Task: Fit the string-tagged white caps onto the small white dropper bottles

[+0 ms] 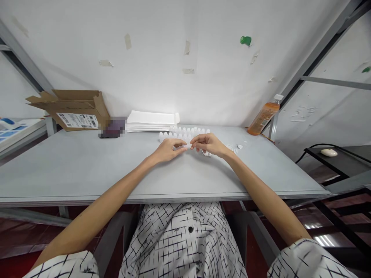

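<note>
My left hand (169, 150) pinches one end of a small white piece (188, 146), just above the table. From the other side my right hand (209, 144) has thumb and fingertips closed at the same piece; its exact kind is too small to make out. Just behind both hands stand rows of small white translucent pieces with rounded tops (166, 136). Beneath and beside the right hand lie small loose white bits (206, 153), partly hidden by the fingers. A small white round piece (239, 146) lies farther right.
Along the wall on the grey table (87, 170) are an open cardboard box (78, 112), a blurred dark item (112, 128) and a stack of white sheets or flat boxes (152, 121). An orange drink bottle (264, 117) leans at the back right. A white computer mouse (329, 153) sits on a dark side shelf.
</note>
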`<state>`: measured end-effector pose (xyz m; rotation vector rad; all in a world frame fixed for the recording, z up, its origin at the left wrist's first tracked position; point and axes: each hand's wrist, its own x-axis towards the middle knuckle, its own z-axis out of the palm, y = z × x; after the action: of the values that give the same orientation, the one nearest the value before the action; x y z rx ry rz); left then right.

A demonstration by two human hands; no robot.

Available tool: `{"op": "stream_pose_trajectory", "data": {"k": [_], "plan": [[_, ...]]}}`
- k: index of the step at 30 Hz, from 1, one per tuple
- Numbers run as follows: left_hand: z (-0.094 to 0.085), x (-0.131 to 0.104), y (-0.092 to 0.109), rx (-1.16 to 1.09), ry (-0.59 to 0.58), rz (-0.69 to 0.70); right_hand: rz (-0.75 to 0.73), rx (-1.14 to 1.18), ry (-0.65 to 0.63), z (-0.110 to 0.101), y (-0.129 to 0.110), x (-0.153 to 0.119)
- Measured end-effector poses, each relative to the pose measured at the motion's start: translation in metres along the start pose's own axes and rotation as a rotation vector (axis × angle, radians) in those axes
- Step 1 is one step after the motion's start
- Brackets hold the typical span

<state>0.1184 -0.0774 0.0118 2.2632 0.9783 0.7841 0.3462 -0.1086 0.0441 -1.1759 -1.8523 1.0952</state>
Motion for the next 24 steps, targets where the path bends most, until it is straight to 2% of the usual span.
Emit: {"op": "stream_pose_trajectory", "data": {"k": [13,19,24], "plan": [[0.001,-0.003,0.008,-0.058,-0.006,-0.029,-0.013,0.021,-0.012,0.008,-0.001,0.001],[0.001,-0.002,0.01,-0.19,0.007,0.001,-0.062,0.04,0.005,0.008,0.002,0.002],[-0.001,-0.002,0.013,-0.348,-0.026,-0.086,-0.089,0.055,0.005,0.009,0.001,0.001]]}}
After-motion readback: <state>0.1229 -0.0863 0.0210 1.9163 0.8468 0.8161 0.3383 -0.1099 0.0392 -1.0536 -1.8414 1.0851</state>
